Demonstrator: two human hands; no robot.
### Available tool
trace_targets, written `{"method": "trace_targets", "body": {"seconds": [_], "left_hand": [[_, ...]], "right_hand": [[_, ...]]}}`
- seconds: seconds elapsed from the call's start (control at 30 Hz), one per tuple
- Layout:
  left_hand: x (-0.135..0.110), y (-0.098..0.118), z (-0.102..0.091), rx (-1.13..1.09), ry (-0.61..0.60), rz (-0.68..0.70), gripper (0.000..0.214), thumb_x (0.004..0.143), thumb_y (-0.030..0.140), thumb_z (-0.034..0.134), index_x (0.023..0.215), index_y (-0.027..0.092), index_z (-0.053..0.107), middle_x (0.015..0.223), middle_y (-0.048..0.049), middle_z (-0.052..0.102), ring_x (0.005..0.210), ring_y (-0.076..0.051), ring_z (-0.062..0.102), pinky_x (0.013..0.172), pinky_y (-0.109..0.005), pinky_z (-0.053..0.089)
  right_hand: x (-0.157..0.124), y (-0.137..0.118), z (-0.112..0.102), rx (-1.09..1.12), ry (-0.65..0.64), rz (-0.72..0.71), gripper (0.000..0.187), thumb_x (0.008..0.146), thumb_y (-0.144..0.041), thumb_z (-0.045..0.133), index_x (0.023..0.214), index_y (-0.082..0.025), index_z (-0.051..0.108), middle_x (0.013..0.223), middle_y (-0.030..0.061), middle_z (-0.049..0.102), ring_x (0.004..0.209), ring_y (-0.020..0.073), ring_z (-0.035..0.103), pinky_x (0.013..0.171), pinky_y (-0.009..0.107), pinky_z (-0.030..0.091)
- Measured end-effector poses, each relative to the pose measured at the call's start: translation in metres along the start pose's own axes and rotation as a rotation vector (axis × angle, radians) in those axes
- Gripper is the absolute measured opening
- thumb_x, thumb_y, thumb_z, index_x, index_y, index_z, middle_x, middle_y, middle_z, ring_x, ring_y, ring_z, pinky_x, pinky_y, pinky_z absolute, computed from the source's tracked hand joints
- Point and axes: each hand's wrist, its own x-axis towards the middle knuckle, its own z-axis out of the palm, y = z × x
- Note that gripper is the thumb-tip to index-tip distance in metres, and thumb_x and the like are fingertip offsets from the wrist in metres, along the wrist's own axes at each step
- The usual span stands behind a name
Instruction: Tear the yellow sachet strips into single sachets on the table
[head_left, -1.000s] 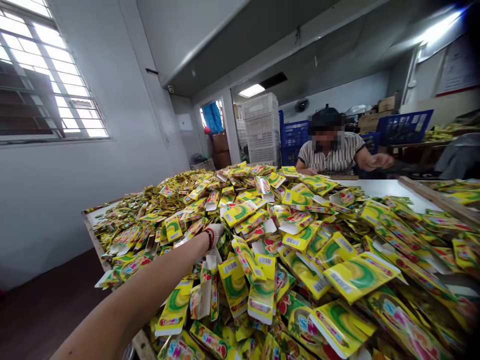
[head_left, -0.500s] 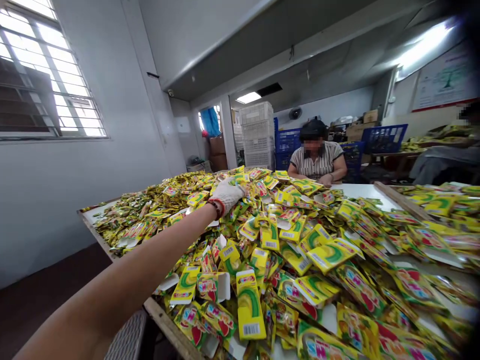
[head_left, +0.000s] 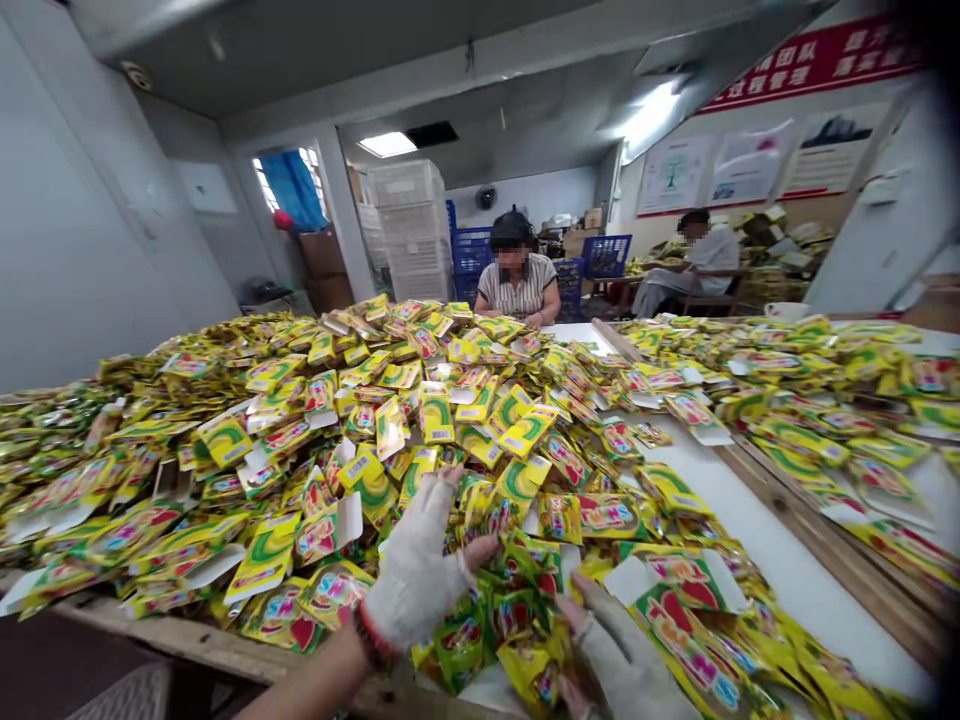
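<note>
A big heap of flat yellow-green packets and folded cartons (head_left: 420, 420) covers the table. My left hand (head_left: 424, 570), in a white fingerless glove, lies at the near edge of the heap with its fingers spread over the packets. My right hand (head_left: 619, 655), also gloved, rests low beside it with its fingers stretched onto the packets near a red-and-yellow carton (head_left: 679, 585). Neither hand grips anything that I can see.
A bare white strip of table (head_left: 780, 560) runs along a wooden divider rail (head_left: 817, 525), with more packets beyond it. A person in a striped top (head_left: 519, 285) sits at the far end, another person (head_left: 694, 255) farther right. White and blue crates (head_left: 409, 225) are stacked behind.
My left arm has pulled back from the far part of the heap to the near edge. My right hand has come into view. The view has swung to the right.
</note>
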Motion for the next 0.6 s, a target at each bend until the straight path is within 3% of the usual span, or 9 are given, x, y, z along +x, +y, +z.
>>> {"method": "trace_targets", "body": {"seconds": [0.07,0.13,0.2,0.27,0.43,0.5,0.6], "left_hand": [[-0.026,0.000,0.001,0.137,-0.036,0.100,0.078,0.085,0.056,0.059,0.150,0.028,0.027,0.151,-0.0139,0.040,0.141,-0.033,0.035,0.115,-0.049,0.033],[-0.044,0.001,0.004,0.263,-0.197,0.179,0.082,0.079,0.060,0.063,0.150,0.034,0.029,0.154,-0.0134,0.037,0.141,-0.039,0.032,0.113,-0.059,0.030],[-0.046,-0.001,0.009,0.369,-0.345,0.186,0.080,0.077,0.058,0.067,0.147,0.037,0.035,0.155,-0.0129,0.036,0.141,-0.042,0.030,0.111,-0.065,0.028],[-0.033,-0.006,0.013,0.446,-0.406,0.142,0.074,0.080,0.052,0.065,0.146,0.035,0.038,0.155,-0.0135,0.035,0.142,-0.042,0.029,0.111,-0.067,0.024],[-0.001,-0.022,0.011,0.484,-0.358,0.108,0.072,0.078,0.043,0.066,0.144,0.027,0.043,0.151,-0.0167,0.040,0.140,-0.042,0.032,0.112,-0.066,0.022],[-0.008,-0.021,0.005,0.405,-0.279,0.154,0.066,0.079,0.041,0.065,0.141,0.024,0.048,0.148,-0.0160,0.044,0.139,-0.038,0.035,0.112,-0.059,0.029],[-0.032,-0.007,0.005,0.268,-0.093,0.207,0.036,0.089,0.034,0.054,0.122,0.023,0.061,0.131,-0.0127,0.059,0.126,-0.029,0.051,0.105,-0.044,0.044]], "right_hand": [[0.011,-0.009,0.000,-0.045,-0.157,0.014,0.060,0.073,-0.022,0.066,0.132,-0.031,0.061,0.149,0.0098,0.045,0.136,0.0383,0.042,0.108,0.054,0.043],[0.024,-0.023,-0.001,-0.047,-0.267,0.065,0.062,0.070,-0.020,0.069,0.131,-0.030,0.062,0.150,0.0116,0.043,0.138,0.0395,0.037,0.112,0.058,0.036],[0.039,-0.035,-0.001,-0.018,-0.266,0.076,0.060,0.072,-0.019,0.068,0.130,-0.029,0.062,0.152,0.0119,0.041,0.141,0.0378,0.033,0.115,0.057,0.030],[0.052,-0.039,0.000,0.023,-0.215,0.051,0.058,0.072,-0.020,0.069,0.129,-0.026,0.063,0.151,0.0130,0.042,0.141,0.0365,0.033,0.115,0.055,0.029],[0.055,-0.008,-0.010,0.256,0.016,0.145,0.050,0.085,-0.020,0.052,0.135,-0.015,0.056,0.140,0.0136,0.057,0.130,0.0271,0.052,0.110,0.042,0.043],[0.046,0.011,-0.021,0.321,0.083,0.223,0.043,0.091,-0.021,0.043,0.131,-0.018,0.058,0.128,0.0103,0.066,0.119,0.0239,0.061,0.105,0.039,0.048],[0.035,0.025,-0.035,0.295,0.072,0.242,0.035,0.089,-0.023,0.045,0.118,-0.020,0.065,0.115,0.0087,0.071,0.106,0.0228,0.066,0.096,0.039,0.053]]}}
